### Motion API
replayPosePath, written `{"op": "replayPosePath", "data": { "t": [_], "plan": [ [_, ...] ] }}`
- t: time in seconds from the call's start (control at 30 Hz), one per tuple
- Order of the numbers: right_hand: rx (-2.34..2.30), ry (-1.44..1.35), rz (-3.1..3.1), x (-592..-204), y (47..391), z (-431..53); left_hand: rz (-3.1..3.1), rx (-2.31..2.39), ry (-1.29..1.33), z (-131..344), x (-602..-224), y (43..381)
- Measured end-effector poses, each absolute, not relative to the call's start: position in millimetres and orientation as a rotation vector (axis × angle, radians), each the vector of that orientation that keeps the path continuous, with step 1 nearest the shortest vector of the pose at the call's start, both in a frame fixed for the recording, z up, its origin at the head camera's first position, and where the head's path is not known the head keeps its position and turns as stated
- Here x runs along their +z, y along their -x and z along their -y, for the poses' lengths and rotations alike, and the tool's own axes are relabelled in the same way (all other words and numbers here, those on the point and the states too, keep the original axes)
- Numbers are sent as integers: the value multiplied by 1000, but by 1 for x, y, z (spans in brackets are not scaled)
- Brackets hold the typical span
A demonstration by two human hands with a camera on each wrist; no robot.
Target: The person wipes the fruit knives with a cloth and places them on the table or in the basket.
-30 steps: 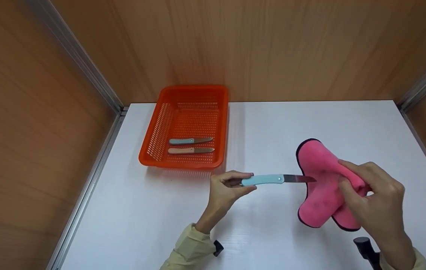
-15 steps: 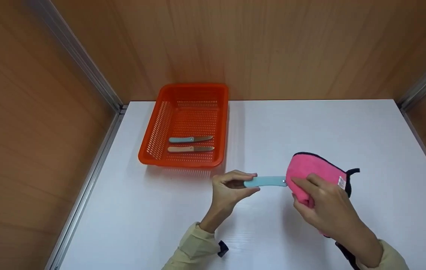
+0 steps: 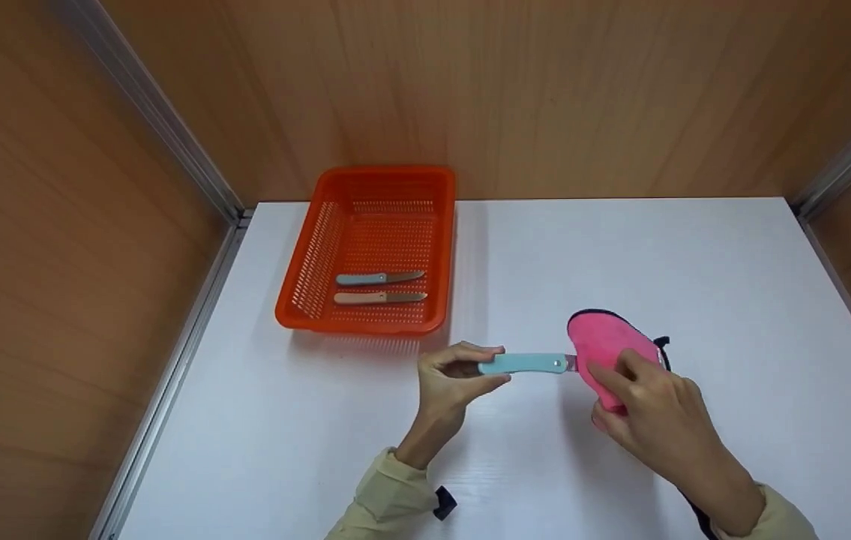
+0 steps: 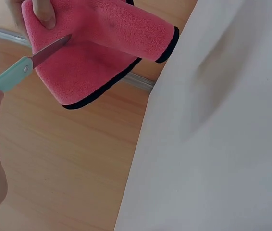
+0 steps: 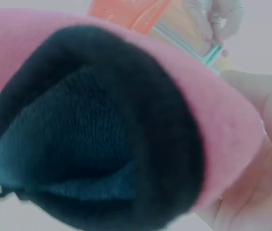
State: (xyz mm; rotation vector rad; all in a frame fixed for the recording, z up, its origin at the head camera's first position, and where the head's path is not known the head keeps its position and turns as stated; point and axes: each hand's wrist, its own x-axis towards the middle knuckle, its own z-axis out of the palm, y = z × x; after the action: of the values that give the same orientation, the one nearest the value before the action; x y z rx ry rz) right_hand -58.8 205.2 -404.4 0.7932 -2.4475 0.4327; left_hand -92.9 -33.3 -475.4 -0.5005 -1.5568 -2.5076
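By its end, my left hand (image 3: 441,386) pinches the light-blue handle of a small knife (image 3: 524,363), the blade pointing right. My right hand (image 3: 661,420) grips a pink cloth (image 3: 605,337) with a dark edge, bunched over the blade; only a short strip of metal by the handle shows in the head view. The left wrist view has the blade lying against the face of the cloth (image 4: 90,57), beyond the knife's pale green-blue handle (image 4: 11,78). In the right wrist view the cloth (image 5: 232,127) hangs close to the camera, its dark fold hiding most of the scene.
An orange perforated basket (image 3: 292,300) stands at the back left of the white table (image 3: 620,255). Inside it lie a blue-handled knife (image 3: 361,280) and a beige-handled knife (image 3: 360,298). Wooden panels (image 3: 485,97) rise behind and at the sides.
My right hand has moved left with the cloth, which went from spread behind the blade to folded over it. Since half a second ago it slid slightly, baring metal beside the handle.
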Motion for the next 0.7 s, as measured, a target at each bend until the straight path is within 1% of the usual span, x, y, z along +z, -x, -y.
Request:
{"op": "replayPosePath", "data": {
  "t": [0.17,0.37,0.53,0.7],
  "plan": [
    [427,-768,2450,-408,62,-215,1587,-2489,456,38,-479,93],
    [466,-658,2539,-411,65,-228,1653,-2464,401,43,-484,94],
    [603,-520,2559,-413,65,-238,1683,-2451,357,46,-488,94],
    [751,-413,2493,-406,66,-245,1718,-2417,348,45,-490,94]
  ]
}}
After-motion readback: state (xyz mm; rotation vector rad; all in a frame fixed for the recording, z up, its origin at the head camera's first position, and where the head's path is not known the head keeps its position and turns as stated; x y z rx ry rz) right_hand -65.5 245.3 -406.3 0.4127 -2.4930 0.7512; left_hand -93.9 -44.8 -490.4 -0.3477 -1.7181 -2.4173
